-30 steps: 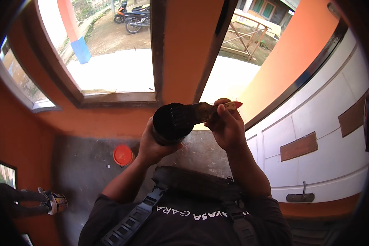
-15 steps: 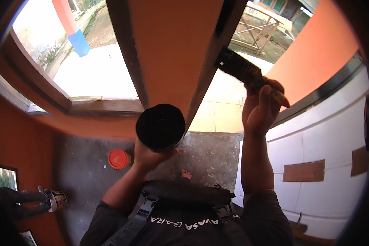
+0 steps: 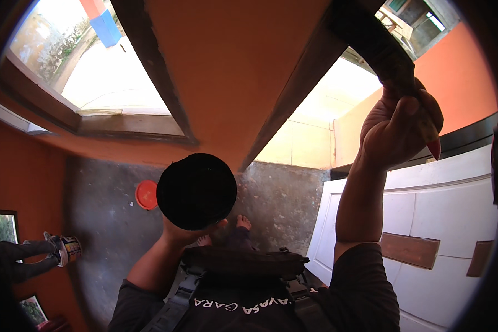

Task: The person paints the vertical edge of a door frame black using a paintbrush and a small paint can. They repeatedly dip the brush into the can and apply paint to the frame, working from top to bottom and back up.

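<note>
From beneath, my left hand (image 3: 182, 232) holds up a round container of black paint (image 3: 196, 191), its dark top facing me. My right hand (image 3: 401, 124) is raised high at the right and grips a paintbrush (image 3: 393, 61) by its handle, whose tip is red. The wide dark head of the brush lies against the dark brown door frame (image 3: 310, 66), near its upper part. Whether the bristles press on the wood is too dark to tell. An orange wall strip (image 3: 227, 72) stands between that frame and the window frame (image 3: 130, 126) on the left.
A red lid or bucket top (image 3: 146, 195) sits on the grey floor (image 3: 105, 193) left of the container. At the right stands a white door (image 3: 415, 205) with brown panels. A person's dark-clothed legs (image 3: 33, 257) and a paint can (image 3: 71, 250) show at far left.
My right hand and the brush have moved up and to the right along the door frame. The container in my left hand has shifted a little left and down. My view has shifted too.
</note>
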Demonstrator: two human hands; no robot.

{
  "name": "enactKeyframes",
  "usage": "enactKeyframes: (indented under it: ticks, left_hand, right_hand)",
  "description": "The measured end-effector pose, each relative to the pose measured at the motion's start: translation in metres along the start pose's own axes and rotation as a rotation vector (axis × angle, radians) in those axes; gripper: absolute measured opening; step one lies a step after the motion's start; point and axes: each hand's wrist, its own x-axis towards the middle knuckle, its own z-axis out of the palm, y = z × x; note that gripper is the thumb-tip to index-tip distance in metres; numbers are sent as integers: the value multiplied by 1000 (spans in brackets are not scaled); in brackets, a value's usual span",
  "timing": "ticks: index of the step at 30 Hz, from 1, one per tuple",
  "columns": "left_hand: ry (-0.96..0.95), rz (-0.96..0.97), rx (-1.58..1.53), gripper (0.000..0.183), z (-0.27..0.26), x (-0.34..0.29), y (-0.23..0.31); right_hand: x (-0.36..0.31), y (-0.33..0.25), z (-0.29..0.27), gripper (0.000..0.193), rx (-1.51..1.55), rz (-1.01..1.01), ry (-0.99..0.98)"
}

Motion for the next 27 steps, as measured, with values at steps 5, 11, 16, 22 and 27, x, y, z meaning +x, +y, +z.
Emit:
enactKeyframes:
  ticks: [5,11,16,22,27]
  left_hand:
    - [-51,-49,39,84,-3,2,6]
    - [-59,-70,39,90,-3,6,8]
    - [-86,-29,59,91,-4,8,7]
    - [-84,-81,13,92,-4,7,4]
    - [-100,-75,7,92,-6,11,6]
  right_hand:
    - [4,-3,9,29,-136,-56,33]
    - [1,-9,12,26,-332,-161,47]
    - [-14,-14,11,25,-383,-109,21]
    - [-34,-12,10,29,-293,-119,-40]
    - [-49,-13,0,32,-315,-92,-147]
